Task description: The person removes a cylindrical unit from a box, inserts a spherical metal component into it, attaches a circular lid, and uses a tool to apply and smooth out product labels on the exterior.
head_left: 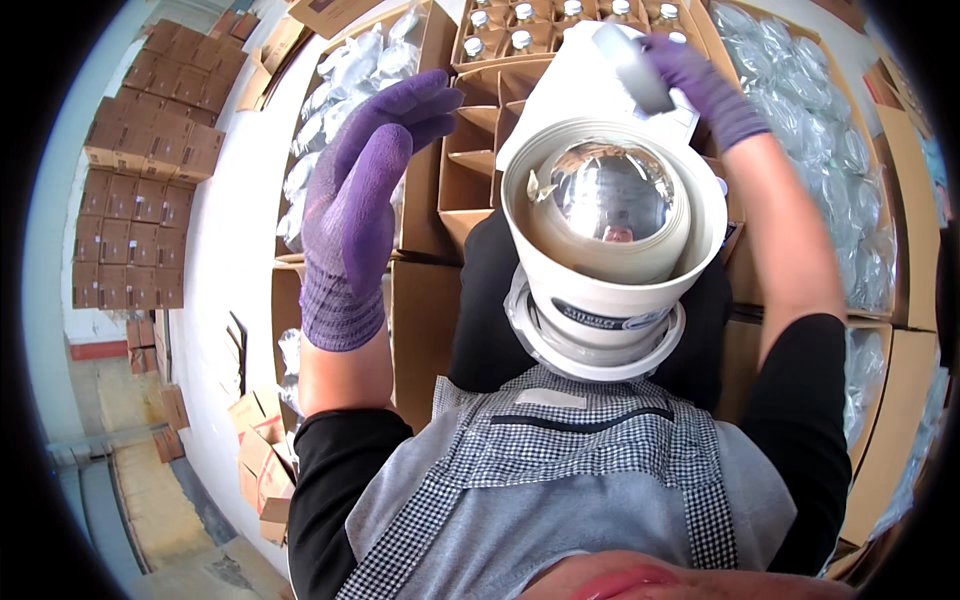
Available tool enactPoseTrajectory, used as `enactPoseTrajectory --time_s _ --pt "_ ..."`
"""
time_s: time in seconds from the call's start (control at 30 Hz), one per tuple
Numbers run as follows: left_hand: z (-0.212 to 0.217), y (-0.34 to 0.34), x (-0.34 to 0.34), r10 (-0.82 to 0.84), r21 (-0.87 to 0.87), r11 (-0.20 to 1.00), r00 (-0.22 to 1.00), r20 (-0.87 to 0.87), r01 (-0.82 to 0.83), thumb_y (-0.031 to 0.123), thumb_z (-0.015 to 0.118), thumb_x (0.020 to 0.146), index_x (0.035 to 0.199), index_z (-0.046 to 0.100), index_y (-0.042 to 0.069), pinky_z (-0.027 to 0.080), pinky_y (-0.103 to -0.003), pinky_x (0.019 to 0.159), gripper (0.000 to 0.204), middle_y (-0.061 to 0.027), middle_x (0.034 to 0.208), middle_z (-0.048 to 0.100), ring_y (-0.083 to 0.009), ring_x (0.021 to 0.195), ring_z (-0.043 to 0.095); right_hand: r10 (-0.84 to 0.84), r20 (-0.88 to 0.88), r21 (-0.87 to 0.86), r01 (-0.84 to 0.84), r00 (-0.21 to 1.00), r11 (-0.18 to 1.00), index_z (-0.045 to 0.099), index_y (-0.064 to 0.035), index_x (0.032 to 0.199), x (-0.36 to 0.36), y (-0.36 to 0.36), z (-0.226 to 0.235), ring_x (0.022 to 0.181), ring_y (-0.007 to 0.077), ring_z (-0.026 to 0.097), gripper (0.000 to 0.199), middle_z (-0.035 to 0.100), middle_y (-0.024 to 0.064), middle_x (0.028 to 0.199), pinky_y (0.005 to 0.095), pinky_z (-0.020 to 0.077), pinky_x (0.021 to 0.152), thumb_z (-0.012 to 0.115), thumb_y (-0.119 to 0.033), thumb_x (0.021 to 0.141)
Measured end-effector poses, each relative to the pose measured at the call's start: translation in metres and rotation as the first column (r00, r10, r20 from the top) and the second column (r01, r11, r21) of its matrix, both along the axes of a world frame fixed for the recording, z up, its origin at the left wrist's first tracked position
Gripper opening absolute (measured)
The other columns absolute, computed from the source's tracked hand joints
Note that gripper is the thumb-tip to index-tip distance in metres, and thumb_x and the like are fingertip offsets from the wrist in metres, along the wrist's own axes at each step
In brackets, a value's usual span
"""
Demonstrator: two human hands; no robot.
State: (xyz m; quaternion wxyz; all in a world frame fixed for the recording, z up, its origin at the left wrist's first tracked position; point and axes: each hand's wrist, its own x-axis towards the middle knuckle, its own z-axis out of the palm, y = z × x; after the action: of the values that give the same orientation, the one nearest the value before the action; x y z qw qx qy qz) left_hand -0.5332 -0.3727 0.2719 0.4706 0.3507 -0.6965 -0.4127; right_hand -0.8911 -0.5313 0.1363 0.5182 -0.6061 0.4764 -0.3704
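bottle, a small grey one, sits high in the right hand, whose purple-gloved fingers are closed around it above a white bucket held in the lap. inside the bucket stands a coiled white liner, and within that a shiny pool or foil surface that mirrors the light. the left hand, also in a purple glove, is raised beside the bucket with its fingers spread flat and open, holding nothing.

beyond the bucket lies a cardboard box with dividers: the far cells already hold capped bottles, while the nearer cells are bare, so the filling of that box looks partly done with several slots left. to either side are open cartons of clear plastic-wrapped goods, and well off to the left, stacks of flat brown boxes rest on the floor. the person wears a checked apron.
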Motion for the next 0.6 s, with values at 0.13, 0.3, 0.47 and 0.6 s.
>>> enactPoseTrajectory --time_s 0.13,0.3,0.47,0.6 --pt "-0.012 -0.008 0.001 0.012 0.051 0.999 1.000 -0.019 -0.011 0.055 0.048 0.102 0.151 0.043 -0.001 0.040 -0.044 0.114 0.075 -0.0193 0.144 0.055 -0.0313 0.133 0.054 0.455 -0.198 -0.110 -0.481 0.868 0.870 0.063 -0.0020 0.132 0.020 0.051 0.159 0.103 0.0171 0.067 0.064 0.070 0.0094 0.115 0.0323 0.0549 0.089 0.081 -0.036 0.081" --pt "-0.005 -0.022 -0.042 -0.228 -0.023 0.973 0.936 -0.270 0.230 0.072 0.055 0.091 0.156 0.033 -0.003 0.034 -0.044 0.119 0.102 -0.0202 0.155 0.044 -0.0325 0.142 0.045 0.590 -0.609 -0.013 -0.750 0.530 0.661 0.063 -0.0058 0.134 0.065 0.110 0.244 0.113 0.0204 0.064 0.072 0.069 0.0114 0.122 0.0340 0.0509 0.099 0.084 -0.043 0.077" --pt "0.007 -0.013 -0.052 -0.341 0.150 0.922 0.931 -0.128 0.358 0.068 0.073 0.081 0.155 0.032 -0.007 0.030 -0.042 0.122 0.112 -0.0204 0.156 0.042 -0.0320 0.144 0.043 0.510 -0.585 -0.258 -0.741 0.631 0.620 0.066 -0.0040 0.130 0.053 0.117 0.205 0.116 0.0259 0.064 0.068 0.067 0.0154 0.123 0.0366 0.0500 0.101 0.083 -0.044 0.078" --pt "-0.015 -0.022 -0.038 -0.197 -0.164 0.965 0.979 0.060 0.204 0.083 0.063 0.078 0.140 0.054 -0.010 0.044 -0.043 0.112 0.113 -0.0236 0.137 0.062 -0.0309 0.129 0.059 0.392 -0.588 -0.403 -0.677 0.707 0.616 0.066 -0.0039 0.128 0.052 0.134 0.197 0.117 0.0285 0.064 0.064 0.066 0.0165 0.124 0.0386 0.0494 0.102 0.078 -0.048 0.082"
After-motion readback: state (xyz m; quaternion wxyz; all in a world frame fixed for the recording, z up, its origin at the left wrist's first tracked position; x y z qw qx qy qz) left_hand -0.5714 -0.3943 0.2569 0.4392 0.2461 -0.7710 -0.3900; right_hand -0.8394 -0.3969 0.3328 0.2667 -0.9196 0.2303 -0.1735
